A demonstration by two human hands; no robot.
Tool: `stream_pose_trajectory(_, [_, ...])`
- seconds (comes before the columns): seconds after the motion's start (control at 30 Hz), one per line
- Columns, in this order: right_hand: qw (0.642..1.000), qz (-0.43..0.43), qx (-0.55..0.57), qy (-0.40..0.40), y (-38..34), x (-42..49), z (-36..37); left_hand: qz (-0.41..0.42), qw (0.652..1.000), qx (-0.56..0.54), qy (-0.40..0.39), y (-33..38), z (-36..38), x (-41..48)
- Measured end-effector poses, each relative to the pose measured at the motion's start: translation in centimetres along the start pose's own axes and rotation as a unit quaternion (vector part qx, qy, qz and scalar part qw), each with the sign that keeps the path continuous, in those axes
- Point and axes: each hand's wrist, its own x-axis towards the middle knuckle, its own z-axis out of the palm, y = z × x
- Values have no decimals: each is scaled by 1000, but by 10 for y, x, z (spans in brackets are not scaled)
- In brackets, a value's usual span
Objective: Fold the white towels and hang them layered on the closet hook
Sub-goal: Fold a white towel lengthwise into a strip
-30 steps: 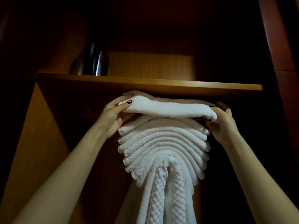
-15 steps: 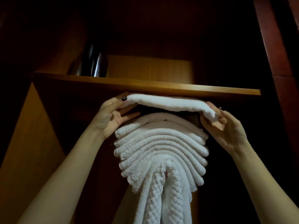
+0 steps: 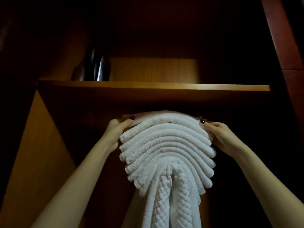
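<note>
At frame centre, plush white towels (image 3: 166, 145) are hanging in nested arches over a quilted towel (image 3: 162, 203), under a wooden shelf (image 3: 148, 87). The left hand (image 3: 115, 129) and right hand (image 3: 222, 134) are pinching the top towel (image 3: 166, 117), now lowered from flat onto the stack.

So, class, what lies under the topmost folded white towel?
Beneath that topmost towel: arched layers of white terry towels over a hanging quilted white towel. The hook is covered.

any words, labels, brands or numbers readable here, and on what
None can be read.
The white towels show only woven texture.
A tiny pinkish spot in the middle fold is too small to tell.
The wooden shelf and the dark shiny object show no marks in the dim light.
</note>
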Motion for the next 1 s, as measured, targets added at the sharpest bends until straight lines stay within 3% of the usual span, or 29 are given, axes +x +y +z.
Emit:
stream_pose_trajectory(0.1, [996, -28, -84, 10, -1, -8, -3, 46, 996, 79, -10, -4, -7, -11])
stream_pose_trajectory(0.2, [972, -61, -213, 78, -12, -13, -5, 95, 990, 94, -34, 5, -11, -19])
stream_pose_trajectory(0.27, [924, -68, -356, 117, -27, -13, -2, 89, 989, 110, -33, 15, -12, -20])
stream_pose_trajectory(0.33, [856, -107, -490, 124, -44, -15, 11, 98, 967, 233, -6, 20, -14, -15])
stream_pose_trajectory(0.37, [845, -146, -502, 114, -52, -16, 19, 103, 943, 318, 10, 22, -14, -12])
stream_pose_trajectory(0.43, [853, -209, -472, 76, -66, -13, 34, 122, 897, 424, 16, 25, -13, -10])
stream_pose_trajectory(0.53, [865, -206, -458, -13, -72, 2, 53, 209, 902, 375, -48, 30, -3, -6])
stream_pose_trajectory(0.63, [858, -129, -488, -94, -60, 13, 62, 193, 900, 373, -114, 31, 9, 0])
stream_pose_trajectory(0.73, [856, -139, -494, -68, -41, 14, 50, 162, 901, 373, -151, 25, 18, 3])
stream_pose_trajectory(0.9, [877, -167, -448, -47, -27, 12, 31, 229, 880, 379, -174, 24, 26, -4])
stream_pose_trajectory(1.0, [869, -153, -468, -55, -18, 13, 33, 218, 872, 394, -190, 26, 31, -6])
